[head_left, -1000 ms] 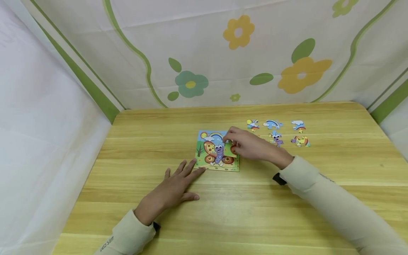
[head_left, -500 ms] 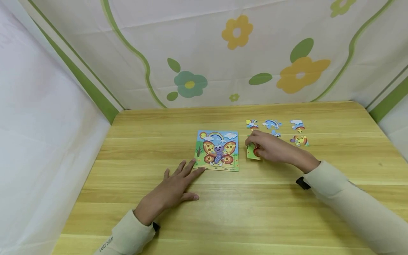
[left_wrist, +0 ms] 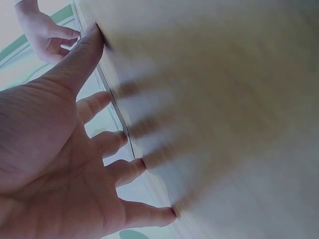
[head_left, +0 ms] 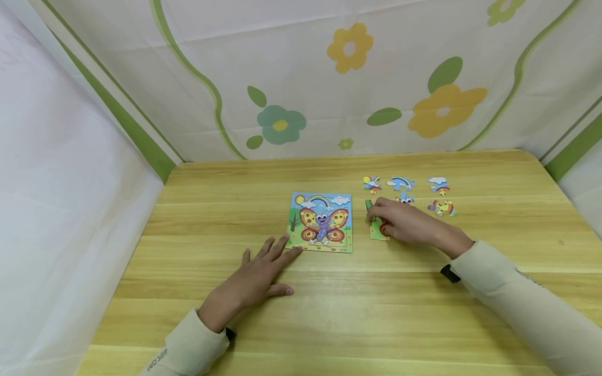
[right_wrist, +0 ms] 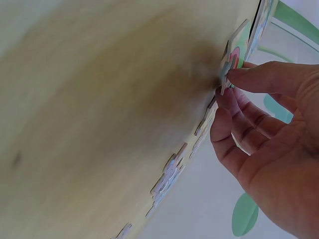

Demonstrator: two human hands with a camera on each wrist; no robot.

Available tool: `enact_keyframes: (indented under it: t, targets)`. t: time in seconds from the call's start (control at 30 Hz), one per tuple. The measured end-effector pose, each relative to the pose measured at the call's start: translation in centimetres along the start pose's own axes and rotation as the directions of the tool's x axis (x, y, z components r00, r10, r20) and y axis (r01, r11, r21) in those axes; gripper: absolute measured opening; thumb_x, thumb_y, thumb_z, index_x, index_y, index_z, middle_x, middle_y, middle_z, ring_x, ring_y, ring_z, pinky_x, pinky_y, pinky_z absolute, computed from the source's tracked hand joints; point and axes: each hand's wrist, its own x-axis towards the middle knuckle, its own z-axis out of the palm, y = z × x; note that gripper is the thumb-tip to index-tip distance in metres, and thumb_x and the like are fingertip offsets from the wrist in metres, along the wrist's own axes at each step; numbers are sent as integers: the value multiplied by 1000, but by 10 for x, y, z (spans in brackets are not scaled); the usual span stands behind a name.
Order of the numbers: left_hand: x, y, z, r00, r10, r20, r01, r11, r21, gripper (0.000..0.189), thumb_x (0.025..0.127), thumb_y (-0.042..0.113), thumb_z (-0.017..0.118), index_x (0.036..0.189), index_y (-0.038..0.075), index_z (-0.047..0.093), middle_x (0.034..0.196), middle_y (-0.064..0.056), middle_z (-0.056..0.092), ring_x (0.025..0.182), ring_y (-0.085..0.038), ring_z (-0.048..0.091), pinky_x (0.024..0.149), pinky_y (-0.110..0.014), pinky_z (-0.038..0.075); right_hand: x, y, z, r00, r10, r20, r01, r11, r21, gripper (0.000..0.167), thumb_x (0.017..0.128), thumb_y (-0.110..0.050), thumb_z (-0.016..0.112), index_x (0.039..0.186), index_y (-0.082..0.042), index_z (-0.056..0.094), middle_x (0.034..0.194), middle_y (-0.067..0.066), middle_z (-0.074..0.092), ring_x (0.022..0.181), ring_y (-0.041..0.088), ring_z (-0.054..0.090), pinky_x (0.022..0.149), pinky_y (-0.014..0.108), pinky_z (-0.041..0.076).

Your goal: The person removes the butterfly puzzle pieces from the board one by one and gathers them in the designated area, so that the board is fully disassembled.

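A square picture board [head_left: 336,216] with a butterfly, sun and rainbow lies flat on the wooden table. My left hand [head_left: 256,277] rests with fingers spread, its fingertips at the board's lower left corner and edge. To the right of the board, my right hand [head_left: 409,222] pinches a green and red puzzle piece [head_left: 379,231] between thumb and fingers. In the right wrist view that piece [right_wrist: 241,42] is tilted close to the tabletop. The hand hides part of it. A blue and purple puzzle piece [head_left: 405,198] lies just behind the right hand, partly covered.
Several loose puzzle pieces lie behind and right of my right hand: a sun piece [head_left: 372,183], a rainbow piece [head_left: 401,183], a cloud piece [head_left: 439,184] and a yellow piece [head_left: 442,208]. A flowered cloth [head_left: 310,78] hangs along the table's [head_left: 329,318] far edge.
My right hand has carried the green and red puzzle piece rightward off the picture board, then slightly toward me and down by the table. The left hand has stayed put.
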Motion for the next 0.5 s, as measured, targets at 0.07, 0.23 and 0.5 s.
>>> enact_keyframes:
  t: [0.07,0.23,0.5]
  targets:
    - [0,0,0,1000,0,0,0,1000,3,82,97,44,70,167,28,31,177,-13,11,161,-47,11,111,-87,17,1,0,1,1000,-4,-2,4,1000,-12,34,94,9,64,116,-15,74,119,6,66,90,17,59,76,35,48]
    - [0,0,0,1000,-2,-1,2,1000,6,82,97,44,70,167,28,31,177,-12,11,162,-47,12,111,-87,17,2,-1,2,1000,-3,-3,3,1000,-29,34,94,9,65,116,-15,74,118,6,66,92,17,60,76,36,49]
    - [1,0,0,1000,-4,-1,4,1000,7,81,97,44,70,166,28,32,177,-12,12,162,-46,12,111,-87,17,1,-2,3,1000,-14,-9,14,999,-36,30,94,6,67,114,-15,74,117,6,66,90,17,59,74,35,48]
